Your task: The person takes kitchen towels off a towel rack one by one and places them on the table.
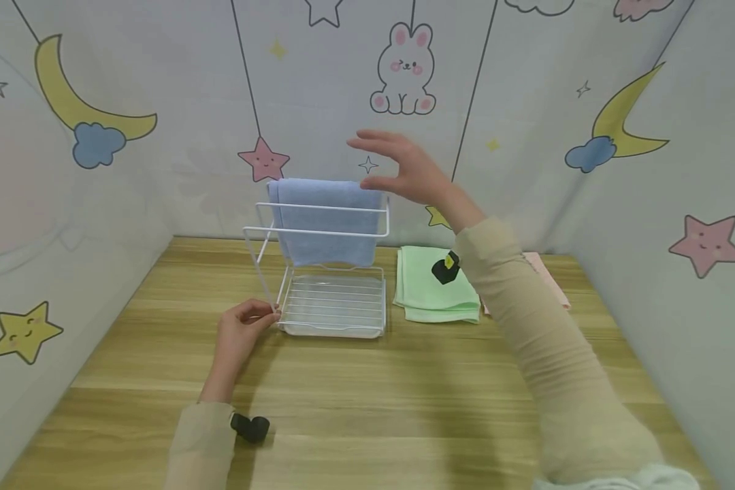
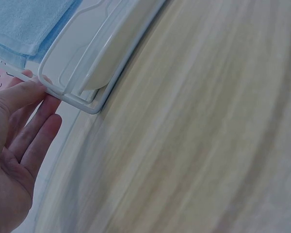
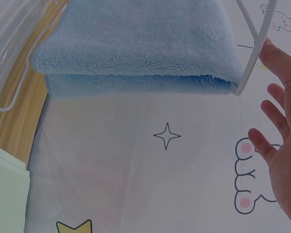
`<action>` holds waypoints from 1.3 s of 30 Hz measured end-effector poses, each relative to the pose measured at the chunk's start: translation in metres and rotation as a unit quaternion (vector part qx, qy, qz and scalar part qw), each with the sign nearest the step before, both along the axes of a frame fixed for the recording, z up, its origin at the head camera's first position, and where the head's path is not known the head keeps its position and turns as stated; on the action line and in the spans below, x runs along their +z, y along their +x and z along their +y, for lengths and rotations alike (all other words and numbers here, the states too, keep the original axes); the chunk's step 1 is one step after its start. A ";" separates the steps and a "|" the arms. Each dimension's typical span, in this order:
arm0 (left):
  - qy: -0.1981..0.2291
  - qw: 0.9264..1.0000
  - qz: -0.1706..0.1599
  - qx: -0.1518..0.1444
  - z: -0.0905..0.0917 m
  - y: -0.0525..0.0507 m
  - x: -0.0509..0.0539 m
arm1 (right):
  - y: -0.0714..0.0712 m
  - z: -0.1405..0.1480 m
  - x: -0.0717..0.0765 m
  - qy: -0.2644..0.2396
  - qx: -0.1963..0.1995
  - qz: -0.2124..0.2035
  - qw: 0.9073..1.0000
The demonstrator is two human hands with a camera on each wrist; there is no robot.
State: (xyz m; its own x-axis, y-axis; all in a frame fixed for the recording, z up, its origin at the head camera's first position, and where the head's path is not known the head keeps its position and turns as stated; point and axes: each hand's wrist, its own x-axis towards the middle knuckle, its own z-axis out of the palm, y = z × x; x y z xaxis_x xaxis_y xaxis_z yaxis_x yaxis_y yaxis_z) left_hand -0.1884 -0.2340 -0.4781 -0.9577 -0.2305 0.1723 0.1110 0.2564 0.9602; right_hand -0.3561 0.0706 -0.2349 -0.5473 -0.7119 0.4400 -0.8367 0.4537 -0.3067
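A blue towel hangs folded over the rear top bar of a white wire rack. My left hand pinches the rack's lower left corner between thumb and fingers; the left wrist view shows the fingertips on the white wire. Above the rack's right end, my right hand is raised with fingers spread and holds nothing. In the right wrist view that hand is beside the rack's bar and the towel; whether the thumb touches the bar I cannot tell.
A clear tray lies in the rack's base. Right of the rack is a folded green towel, with a pink cloth partly hidden behind my right sleeve. Patterned curtains surround the wooden table.
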 end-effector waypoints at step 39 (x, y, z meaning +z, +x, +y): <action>-0.015 1.000 -0.016 0.000 0.011 0.015 0.030 | 0.011 -0.023 -0.015 0.025 0.011 -0.080 0.996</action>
State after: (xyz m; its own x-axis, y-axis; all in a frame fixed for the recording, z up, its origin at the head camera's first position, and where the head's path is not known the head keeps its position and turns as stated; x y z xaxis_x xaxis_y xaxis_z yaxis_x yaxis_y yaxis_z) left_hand -0.1732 -0.2232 -0.4480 -0.9628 -0.2253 0.1491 0.0813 0.2847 0.9552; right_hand -0.3452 0.0479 -0.2501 -0.5922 -0.7427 0.3125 -0.7885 0.4544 -0.4144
